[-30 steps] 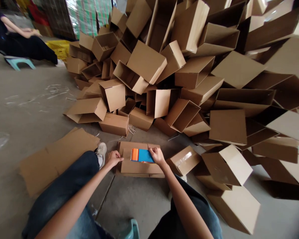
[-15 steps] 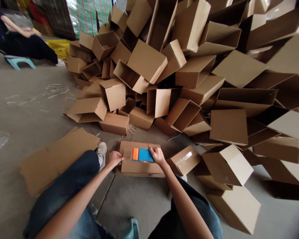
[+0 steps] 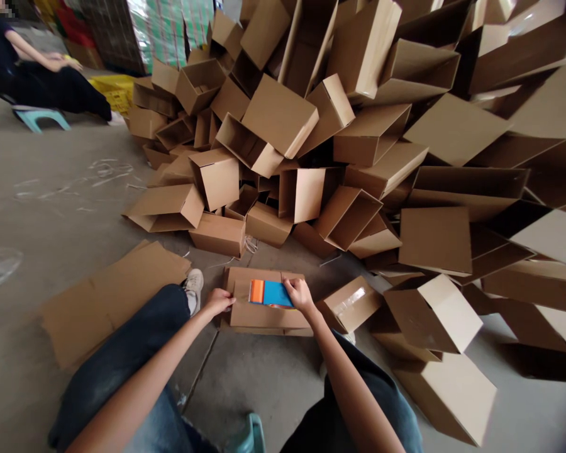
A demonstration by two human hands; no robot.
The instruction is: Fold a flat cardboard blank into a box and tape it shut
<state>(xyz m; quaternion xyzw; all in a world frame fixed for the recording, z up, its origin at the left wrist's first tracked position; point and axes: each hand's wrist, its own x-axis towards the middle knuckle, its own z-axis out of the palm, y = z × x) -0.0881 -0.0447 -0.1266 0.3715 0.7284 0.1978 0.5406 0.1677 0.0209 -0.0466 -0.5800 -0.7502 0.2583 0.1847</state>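
Between my feet a flattish cardboard box [image 3: 268, 319] lies on the floor, its flaps folded over the top. My right hand [image 3: 299, 294] is wrapped round the right end of a blue and orange tape dispenser [image 3: 276, 293], which rests on or just above the box top. At the box's left side, my left hand [image 3: 221, 301] has its fingers closed at the edge of the cardboard. The underside of the tape dispenser and its tape are hidden.
A large heap of open cardboard boxes [image 3: 283, 119] rises ahead and to the right. Flat cardboard sheets [image 3: 108, 302] lie at the left. One taped box [image 3: 351, 305] sits by my right foot. A seated person [image 3: 38, 75] is at the far left, near a yellow crate [image 3: 116, 92].
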